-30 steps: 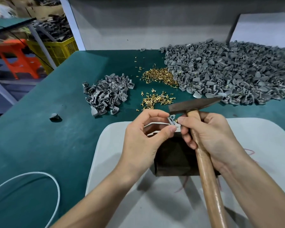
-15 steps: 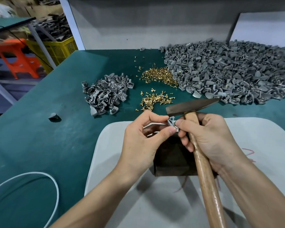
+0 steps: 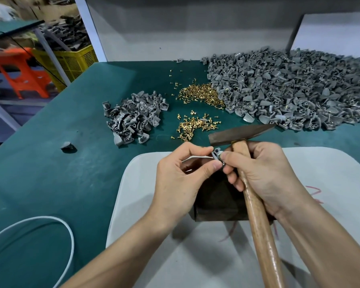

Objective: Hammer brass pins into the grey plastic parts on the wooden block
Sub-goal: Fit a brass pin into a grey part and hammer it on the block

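Note:
A small grey plastic part [image 3: 216, 153] is pinched between thumb and forefinger of my left hand [image 3: 181, 179] just above the dark wooden block [image 3: 216, 200]. My right hand [image 3: 264, 173] grips the wooden handle of a hammer [image 3: 258, 215] and its fingertips also touch the part. The hammer's dark head [image 3: 239, 133] points right, above both hands. Loose brass pins [image 3: 193, 126] lie on the green table beyond the hands, with a second heap of pins [image 3: 202, 94] farther back. Any pin in the part is hidden by my fingers.
A large heap of grey parts [image 3: 289, 90] fills the back right. A smaller pile of grey parts [image 3: 133, 117] sits at mid left, one stray part [image 3: 67, 145] farther left. The block stands on a pale board [image 3: 330, 173]. A white cable [image 3: 50, 221] loops at lower left.
Both hands and the hammer have shifted slightly toward the pins, and my fingers have closed in more tightly around the grey part.

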### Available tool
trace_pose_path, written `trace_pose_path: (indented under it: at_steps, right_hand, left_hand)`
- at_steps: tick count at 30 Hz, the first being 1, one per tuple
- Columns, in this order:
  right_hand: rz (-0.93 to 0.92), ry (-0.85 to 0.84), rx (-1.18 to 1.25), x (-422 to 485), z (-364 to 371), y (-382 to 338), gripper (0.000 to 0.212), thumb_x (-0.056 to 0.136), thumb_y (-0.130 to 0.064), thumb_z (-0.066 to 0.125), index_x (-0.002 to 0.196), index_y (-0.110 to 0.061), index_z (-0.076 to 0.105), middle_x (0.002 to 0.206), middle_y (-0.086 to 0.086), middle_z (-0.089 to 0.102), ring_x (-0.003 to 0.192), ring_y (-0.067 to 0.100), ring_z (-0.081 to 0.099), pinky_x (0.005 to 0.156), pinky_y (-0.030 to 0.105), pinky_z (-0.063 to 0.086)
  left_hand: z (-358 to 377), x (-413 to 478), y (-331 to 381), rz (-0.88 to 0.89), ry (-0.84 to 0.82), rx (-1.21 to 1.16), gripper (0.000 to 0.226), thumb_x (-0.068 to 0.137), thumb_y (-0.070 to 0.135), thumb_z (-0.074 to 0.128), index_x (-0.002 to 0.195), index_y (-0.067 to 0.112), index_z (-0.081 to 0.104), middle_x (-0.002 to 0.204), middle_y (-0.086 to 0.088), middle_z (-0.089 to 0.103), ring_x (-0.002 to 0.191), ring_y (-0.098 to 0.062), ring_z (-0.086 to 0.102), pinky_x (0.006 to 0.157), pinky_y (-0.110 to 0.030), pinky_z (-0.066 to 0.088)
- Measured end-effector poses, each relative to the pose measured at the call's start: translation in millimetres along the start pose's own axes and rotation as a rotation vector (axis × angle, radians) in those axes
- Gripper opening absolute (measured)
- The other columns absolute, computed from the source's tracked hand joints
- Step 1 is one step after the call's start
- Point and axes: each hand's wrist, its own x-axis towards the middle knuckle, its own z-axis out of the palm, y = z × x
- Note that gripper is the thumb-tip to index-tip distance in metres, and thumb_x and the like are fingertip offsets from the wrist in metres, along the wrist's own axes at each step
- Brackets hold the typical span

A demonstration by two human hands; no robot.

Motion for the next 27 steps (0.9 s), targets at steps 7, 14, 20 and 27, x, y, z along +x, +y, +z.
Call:
trace_pose_path:
  at_steps: [7,14,20,27]
  right_hand:
    - [-0.007,-0.010,0.064,-1.0,-0.1,-2.7,0.024,0.084,0.002,0.059,0.060,-0.001,0.057,0.046,0.007,0.056,0.034,0.012,0.047,0.030,0.018,0.034]
    - [0.030,-0.045,0.192,-0.1,-1.9,-4.1,0.022,0.088,-0.002,0.053,0.066,0.000,0.057,0.048,0.011,0.055,0.034,0.015,0.046,0.031,0.018,0.033]
    - [0.020,-0.062,0.173,0.4,-2.8,-2.7,0.020,0.085,0.002,0.057,0.065,-0.003,0.056,0.047,0.007,0.055,0.034,0.012,0.047,0.030,0.017,0.033]
    - [0.000,-0.046,0.123,-0.2,-2.3,-1.2,0.023,0.084,0.003,0.059,0.062,-0.004,0.060,0.047,0.006,0.056,0.034,0.012,0.048,0.031,0.017,0.034]
  left_hand:
    - [3.5,0.0,2.4,0.007,-0.018,-0.093,0.019,0.071,0.007,0.068,0.085,0.003,0.057,0.071,-0.001,0.070,0.065,-0.012,0.063,0.070,-0.021,0.050]
    - [2.7,1.0,4.0,0.012,-0.012,-0.074,0.020,0.073,0.001,0.072,0.088,0.007,0.060,0.074,-0.003,0.071,0.069,-0.018,0.065,0.073,-0.033,0.054]
    - [1.8,0.5,1.5,0.002,-0.007,-0.046,0.018,0.075,0.004,0.069,0.090,0.006,0.061,0.079,-0.008,0.071,0.075,-0.025,0.066,0.080,-0.043,0.054]
    - [0.9,0.8,0.4,0.016,-0.021,-0.049,0.019,0.076,0.003,0.068,0.092,0.003,0.059,0.077,-0.004,0.071,0.073,-0.019,0.065,0.076,-0.030,0.053]
